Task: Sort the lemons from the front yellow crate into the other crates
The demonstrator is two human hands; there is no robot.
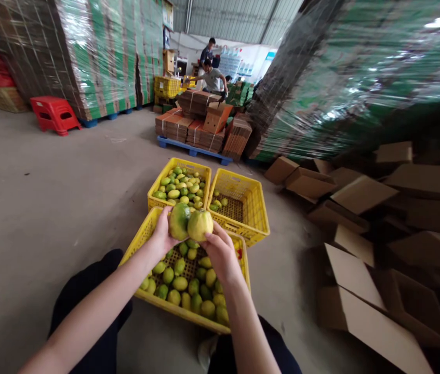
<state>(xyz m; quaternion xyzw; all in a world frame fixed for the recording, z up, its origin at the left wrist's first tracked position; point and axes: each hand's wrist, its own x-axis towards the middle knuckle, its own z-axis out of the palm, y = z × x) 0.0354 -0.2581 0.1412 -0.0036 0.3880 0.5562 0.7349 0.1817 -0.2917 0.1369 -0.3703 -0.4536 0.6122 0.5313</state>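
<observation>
The person is sitting with knees apart, both forearms reaching forward over the near crate (138, 244), a yellow plastic one lying on the concrete floor (48, 197) between the legs and holding a loose layer of green and yellow fruit.

The left hand (161, 234) is wrapping around the green fruit (179, 220), its fingers curled behind it and the thumb side against it, so the grip is closed to the fruit's width. The right hand (220, 252) is cupping the yellow fruit (200, 224) from below and the right, fingers closed around its lower part. The two fruits are touching side by side, held above the far edge of the near crate. The green one is standing roughly upright, its longer axis running up and down; the yellow one is rounder, and which way its stem end is facing cannot be told.

Just beyond the hands, the full crate (153, 189) is sitting on the left, and the nearly empty crate (261, 208) is touching it on the right. Flattened cardboard boxes (360, 192) are lying in a heap to the right. Farther off, bundled cartons (196, 122) are resting on a blue pallet, a red stool (54, 113) is standing at left, and two people (212, 72) are working at the back.
</observation>
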